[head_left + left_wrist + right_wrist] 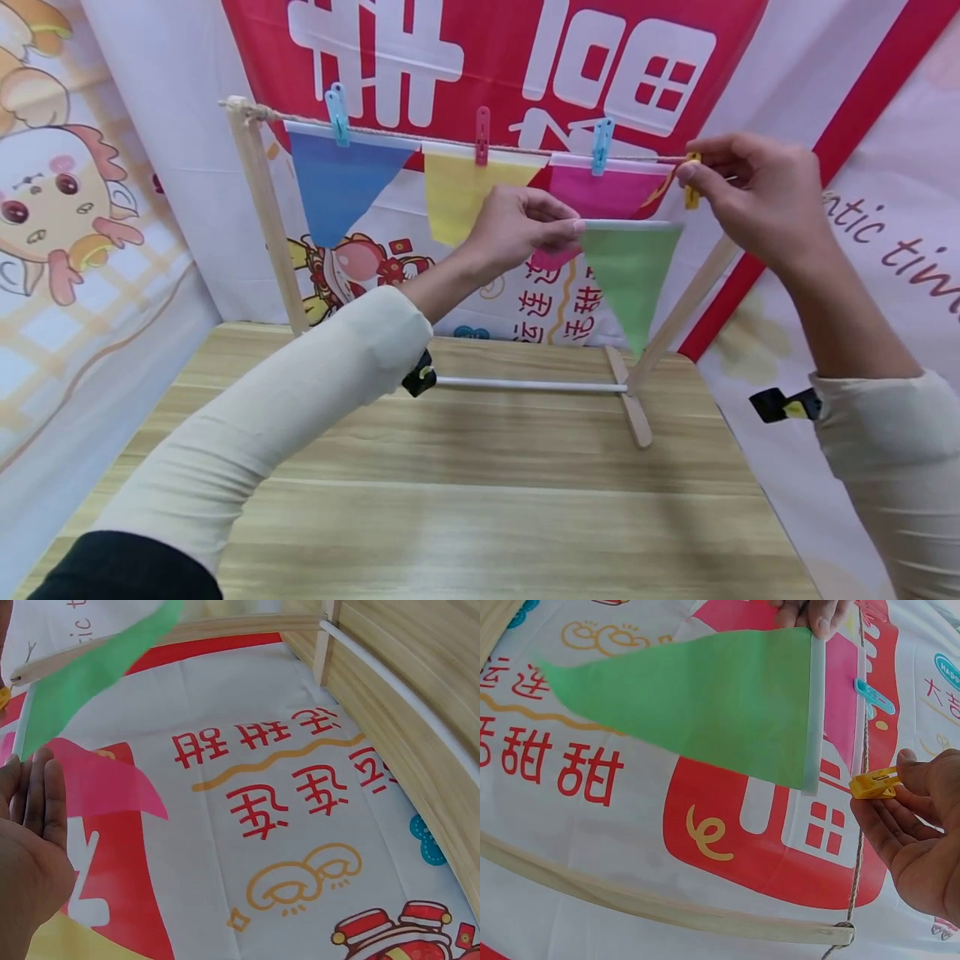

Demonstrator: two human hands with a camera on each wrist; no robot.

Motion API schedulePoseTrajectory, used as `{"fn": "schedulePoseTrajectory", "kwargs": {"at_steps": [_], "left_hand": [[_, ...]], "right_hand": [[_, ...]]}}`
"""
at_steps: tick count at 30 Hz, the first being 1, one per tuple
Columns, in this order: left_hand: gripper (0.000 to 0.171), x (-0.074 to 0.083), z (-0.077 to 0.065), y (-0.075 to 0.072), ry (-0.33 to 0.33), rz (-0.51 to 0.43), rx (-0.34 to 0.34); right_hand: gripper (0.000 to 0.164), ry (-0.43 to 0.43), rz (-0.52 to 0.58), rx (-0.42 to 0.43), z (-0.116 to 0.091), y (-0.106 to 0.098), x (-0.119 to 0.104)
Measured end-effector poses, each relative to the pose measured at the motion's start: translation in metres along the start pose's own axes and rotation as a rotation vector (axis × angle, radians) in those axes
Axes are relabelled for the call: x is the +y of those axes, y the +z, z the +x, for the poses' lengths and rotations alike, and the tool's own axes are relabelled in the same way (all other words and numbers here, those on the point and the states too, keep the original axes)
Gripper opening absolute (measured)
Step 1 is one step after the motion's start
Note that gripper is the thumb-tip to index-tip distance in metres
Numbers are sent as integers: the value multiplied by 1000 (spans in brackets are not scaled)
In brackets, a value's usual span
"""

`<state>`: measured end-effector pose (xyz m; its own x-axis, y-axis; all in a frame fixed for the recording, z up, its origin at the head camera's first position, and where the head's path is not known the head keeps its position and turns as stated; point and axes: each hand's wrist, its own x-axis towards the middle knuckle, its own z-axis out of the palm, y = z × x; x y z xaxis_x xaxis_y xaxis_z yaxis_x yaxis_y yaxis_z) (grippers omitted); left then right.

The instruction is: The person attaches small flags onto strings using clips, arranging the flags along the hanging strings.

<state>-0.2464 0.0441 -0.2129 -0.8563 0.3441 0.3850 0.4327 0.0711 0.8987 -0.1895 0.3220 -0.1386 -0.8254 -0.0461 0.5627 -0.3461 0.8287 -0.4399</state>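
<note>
A green pennant (633, 275) with a white top edge hangs from my left hand (517, 221), whose thumb and fingers pinch its upper left corner. My right hand (776, 200) holds a yellow clothespin (874, 784) at the twine (450, 138), right of the pink pennant (607, 187). In the right wrist view the clothespin's tip overlaps the twine. The green pennant is below the twine and partly covers the pink one. Blue (341, 179) and yellow (465, 187) pennants hang farther left. Blue clothespins (601, 146) and a red clothespin (482, 136) sit on the twine.
Wooden posts (262, 208) carry the twine at both ends. A white rod (525, 385) runs low to a wooden foot (633, 408) on the wood-grain table (420, 517). Behind hangs a red and white printed cloth (517, 50).
</note>
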Motion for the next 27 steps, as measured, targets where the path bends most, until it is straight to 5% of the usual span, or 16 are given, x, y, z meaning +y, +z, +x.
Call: {"fn": "schedulePoseTrajectory", "kwargs": {"at_steps": [10, 27], "left_hand": [[19, 25, 5, 18, 8, -34, -24], [22, 51, 18, 42, -3, -57, 37]], "right_hand": [[50, 36, -10, 38, 4, -4, -1], [46, 59, 69, 104, 8, -10, 1]]}}
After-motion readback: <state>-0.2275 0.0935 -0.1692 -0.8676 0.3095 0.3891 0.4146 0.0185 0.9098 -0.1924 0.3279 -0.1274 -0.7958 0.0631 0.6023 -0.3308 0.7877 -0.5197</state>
